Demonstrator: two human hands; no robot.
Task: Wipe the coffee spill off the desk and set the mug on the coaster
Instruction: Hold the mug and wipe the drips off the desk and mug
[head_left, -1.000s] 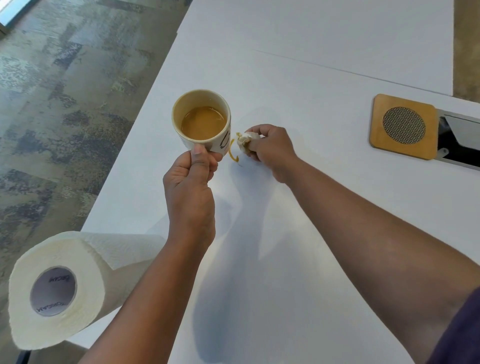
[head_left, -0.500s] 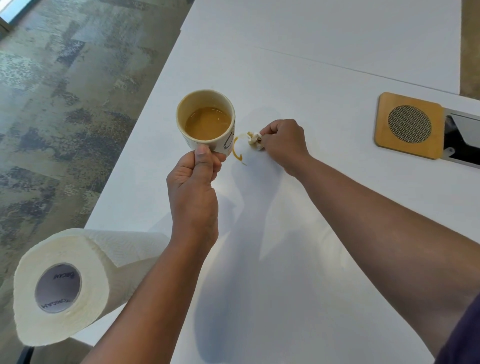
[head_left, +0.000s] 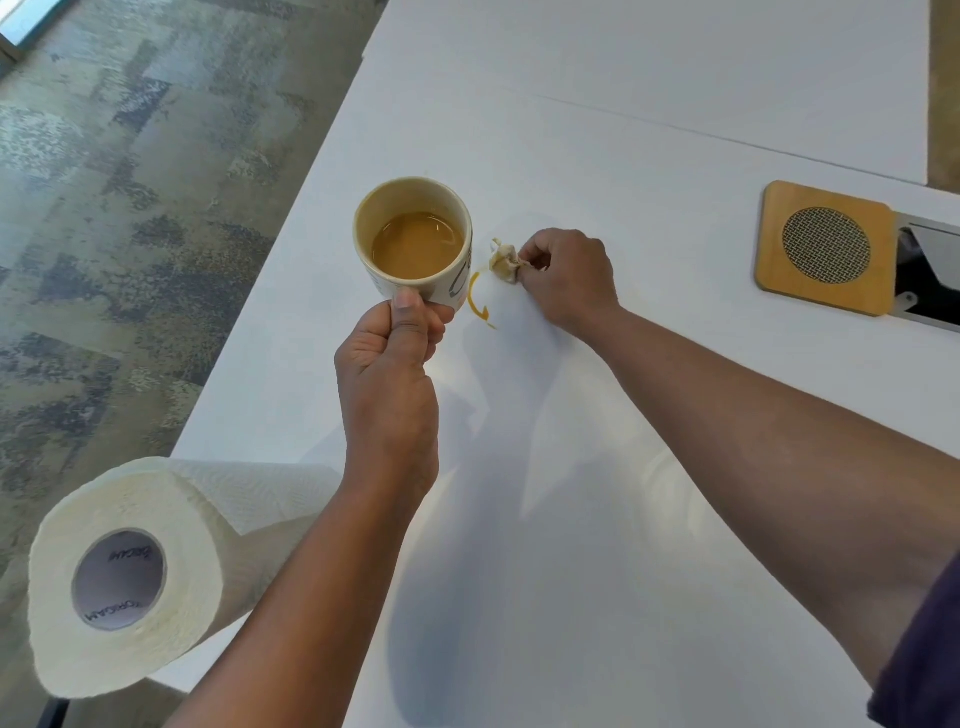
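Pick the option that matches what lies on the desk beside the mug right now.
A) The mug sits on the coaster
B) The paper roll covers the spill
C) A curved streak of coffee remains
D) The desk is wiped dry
C: a curved coffee streak shows on the desk, between the mug and the paper wad pinched by the right hand.

Mug (head_left: 415, 244): cream, half full of coffee, upright, off desk (head_left: 649, 156). Spill (head_left: 475, 301): thin brown arc just right of mug. Coaster (head_left: 826, 247): wood sq w/ mesh disc, far right, bare.
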